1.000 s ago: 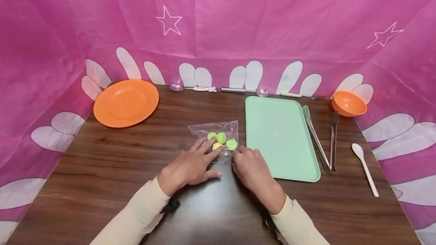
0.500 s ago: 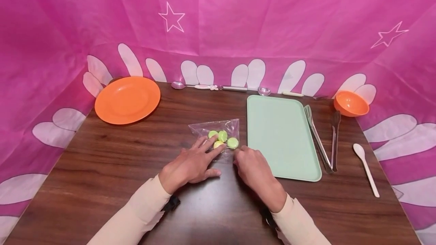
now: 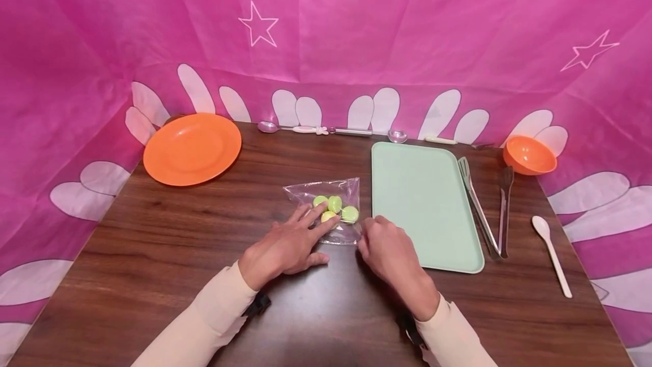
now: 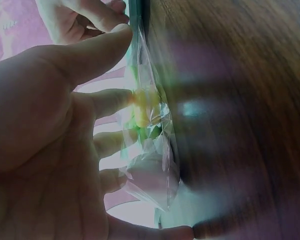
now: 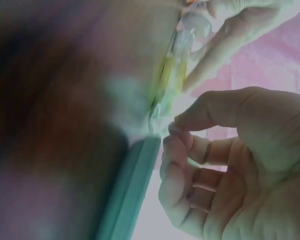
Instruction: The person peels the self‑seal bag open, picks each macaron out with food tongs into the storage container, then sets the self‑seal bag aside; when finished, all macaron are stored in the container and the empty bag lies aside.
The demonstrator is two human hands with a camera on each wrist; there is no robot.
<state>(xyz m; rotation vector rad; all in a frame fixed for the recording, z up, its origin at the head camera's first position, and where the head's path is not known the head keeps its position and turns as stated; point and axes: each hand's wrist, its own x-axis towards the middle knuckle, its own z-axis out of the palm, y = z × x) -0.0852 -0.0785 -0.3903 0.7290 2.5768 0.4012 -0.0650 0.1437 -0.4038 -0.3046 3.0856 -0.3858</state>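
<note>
A clear plastic bag [image 3: 321, 190] lies on the wooden table, holding light green round pieces [image 3: 350, 214] that look like macarons and a yellow one [image 3: 327, 217]. My left hand [image 3: 282, 247] rests spread over the bag's near left part, its fingertips at the yellow piece. At the bag's near right corner, my right hand [image 3: 391, 248] pinches the plastic between thumb and curled fingers. The right wrist view has that thumb [image 5: 205, 110] meeting the index fingertip right at the bag's end. From the left wrist, the bag [image 4: 152, 172] appears edge-on under straight fingers.
Right of the bag lies a pale green tray [image 3: 423, 203], close to my right hand. Metal tongs [image 3: 501, 214], a white spoon [image 3: 552, 256] and an orange bowl [image 3: 530, 156] are farther right. An orange plate [image 3: 192, 149] stands back left; a ladle [image 3: 397, 136] and other utensils line the back.
My right hand has shifted slightly right and the bag's near edge now shows more, drawn out toward it. The left hand stays in place on the bag.
</note>
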